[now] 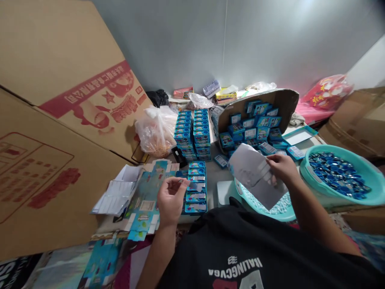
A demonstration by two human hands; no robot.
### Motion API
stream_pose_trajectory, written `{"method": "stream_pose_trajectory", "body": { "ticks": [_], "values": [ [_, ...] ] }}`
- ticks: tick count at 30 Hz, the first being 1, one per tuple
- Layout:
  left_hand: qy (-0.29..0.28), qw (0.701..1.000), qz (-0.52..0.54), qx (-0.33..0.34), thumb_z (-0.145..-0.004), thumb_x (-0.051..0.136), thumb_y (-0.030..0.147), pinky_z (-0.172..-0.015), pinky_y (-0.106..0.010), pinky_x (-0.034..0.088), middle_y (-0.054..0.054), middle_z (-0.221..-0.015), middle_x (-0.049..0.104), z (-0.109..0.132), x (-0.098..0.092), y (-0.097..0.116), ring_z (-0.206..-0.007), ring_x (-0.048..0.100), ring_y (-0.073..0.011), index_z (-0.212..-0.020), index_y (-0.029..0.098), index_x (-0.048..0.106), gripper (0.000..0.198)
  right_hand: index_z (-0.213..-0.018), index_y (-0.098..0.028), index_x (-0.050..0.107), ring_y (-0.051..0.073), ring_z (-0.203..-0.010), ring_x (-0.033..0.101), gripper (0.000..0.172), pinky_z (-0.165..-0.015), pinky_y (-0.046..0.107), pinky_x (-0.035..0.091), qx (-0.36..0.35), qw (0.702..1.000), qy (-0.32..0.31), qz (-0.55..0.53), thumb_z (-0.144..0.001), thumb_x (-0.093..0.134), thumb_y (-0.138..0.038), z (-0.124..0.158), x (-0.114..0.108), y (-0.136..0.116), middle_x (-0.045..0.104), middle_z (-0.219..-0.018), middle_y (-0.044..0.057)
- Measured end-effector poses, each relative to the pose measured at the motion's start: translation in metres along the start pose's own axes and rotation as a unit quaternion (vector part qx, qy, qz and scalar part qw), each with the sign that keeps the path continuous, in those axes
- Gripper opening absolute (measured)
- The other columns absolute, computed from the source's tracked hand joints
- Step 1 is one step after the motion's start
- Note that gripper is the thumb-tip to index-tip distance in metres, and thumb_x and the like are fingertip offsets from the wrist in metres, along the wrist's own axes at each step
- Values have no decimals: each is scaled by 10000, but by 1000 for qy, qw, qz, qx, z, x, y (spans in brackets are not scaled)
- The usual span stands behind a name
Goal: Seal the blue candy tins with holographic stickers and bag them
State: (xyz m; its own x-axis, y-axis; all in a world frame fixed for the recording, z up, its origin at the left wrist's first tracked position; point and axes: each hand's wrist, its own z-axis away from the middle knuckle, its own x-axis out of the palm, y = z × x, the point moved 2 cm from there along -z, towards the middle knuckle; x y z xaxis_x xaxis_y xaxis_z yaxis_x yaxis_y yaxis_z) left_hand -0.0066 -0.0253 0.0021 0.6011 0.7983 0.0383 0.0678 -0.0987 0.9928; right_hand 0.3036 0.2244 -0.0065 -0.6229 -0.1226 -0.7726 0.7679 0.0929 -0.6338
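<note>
My right hand (282,170) grips a white paper sheet (248,164) that bends to the left, with a greyish lower part; it looks like a sticker sheet. My left hand (171,200) is pinched, thumb against fingers, and anything between the tips is too small to make out. Just beside those fingertips stands an open display box (206,196) holding a row of small blue packs (195,207), several with pale strips across their tops. Below the sheet, a turquoise basin (288,216) of small pale blue pellets (255,198) is partly covered.
Filled display boxes (201,138) are stacked behind. A tipped carton (290,100) spills loose blue packs (263,132). At right is a basin (373,196) of blue tins (337,172). Flattened printed cartons (147,192) and white sheets (116,190) lie left, beside a large cardboard box (60,120).
</note>
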Motion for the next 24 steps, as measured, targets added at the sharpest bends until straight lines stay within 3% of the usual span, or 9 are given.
{"method": "stream_pose_trajectory", "body": {
  "ticks": [3, 5, 7, 9, 12, 14, 16, 19, 24],
  "values": [
    [26, 999, 5, -41, -704, 820, 307, -744, -232, 549, -12, -830, 703, -9, -8, -13, -770, 681, -126, -865, 181, 612, 292, -891, -144, 744, 318, -790, 702, 258, -706, 414, 506, 73, 995, -11, 68, -744, 570, -265, 3, 7, 45, 747, -827, 155],
    [33, 998, 5, -51, -685, 831, 323, -740, -235, 543, -9, -817, 696, -14, -8, -21, -762, 676, -127, -860, 177, 614, 315, -975, -142, 725, 412, -957, 665, 294, -824, 571, 462, 86, 990, 55, 102, -740, 590, -257, 11, 13, 53, 728, -969, 222],
    [29, 998, 10, -58, -672, 836, 338, -728, -233, 534, -3, -801, 685, -17, -6, -28, -747, 668, -124, -858, 175, 613, 333, -1084, -108, 688, 486, -1150, 554, 370, -919, 700, 343, 34, 988, 121, 92, -772, 578, -273, 20, 22, 40, 648, -1160, 299],
    [23, 997, 22, -73, -668, 835, 359, -718, -230, 523, 3, -798, 673, -19, 0, -33, -742, 661, -121, -860, 175, 611, 348, -1138, -100, 664, 445, -1200, 531, 399, -966, 662, 353, -49, 990, 120, 49, -826, 546, -318, 31, 37, 10, 612, -1234, 287],
    [13, 993, 45, -104, -671, 823, 401, -708, -229, 511, 7, -798, 659, -23, 10, -38, -749, 661, -124, -857, 174, 605, 366, -1161, -211, 661, 245, -1000, 659, 383, -840, 391, 526, -145, 988, -31, -51, -888, 525, -443, 45, 67, -50, 706, -1102, 105],
    [7, 993, 51, -110, -671, 816, 418, -705, -236, 510, 5, -790, 655, -26, 16, -38, -746, 664, -130, -847, 172, 599, 373, -1217, -210, 629, 209, -970, 658, 436, -831, 352, 529, -180, 932, -229, -216, -883, 557, -481, 54, 90, -91, 699, -1108, 94],
    [10, 994, 44, -103, -668, 811, 431, -698, -244, 513, 3, -773, 653, -29, 21, -37, -730, 662, -134, -833, 171, 592, 378, -1222, -195, 619, 195, -935, 656, 516, -826, 335, 523, -167, 868, -339, -322, -813, 658, -507, 59, 109, -122, 697, -1081, 86],
    [20, 994, 28, -108, -658, 804, 466, -660, -253, 515, 5, -734, 645, -34, 27, -39, -685, 652, -138, -810, 171, 585, 397, -1148, -175, 651, 181, -855, 656, 566, -797, 318, 508, -110, 817, -397, -404, -709, 767, -513, 60, 129, -145, 710, -970, 57],
    [23, 989, 51, -133, -642, 822, 447, -662, -256, 520, 0, -741, 649, -38, 38, -48, -678, 650, -135, -806, 160, 594, 401, -807, -140, 701, 152, -714, 636, 435, -730, 284, 471, -29, 814, -406, -414, -642, 812, -527, 56, 146, -145, 709, -752, 38]
  ]
}}
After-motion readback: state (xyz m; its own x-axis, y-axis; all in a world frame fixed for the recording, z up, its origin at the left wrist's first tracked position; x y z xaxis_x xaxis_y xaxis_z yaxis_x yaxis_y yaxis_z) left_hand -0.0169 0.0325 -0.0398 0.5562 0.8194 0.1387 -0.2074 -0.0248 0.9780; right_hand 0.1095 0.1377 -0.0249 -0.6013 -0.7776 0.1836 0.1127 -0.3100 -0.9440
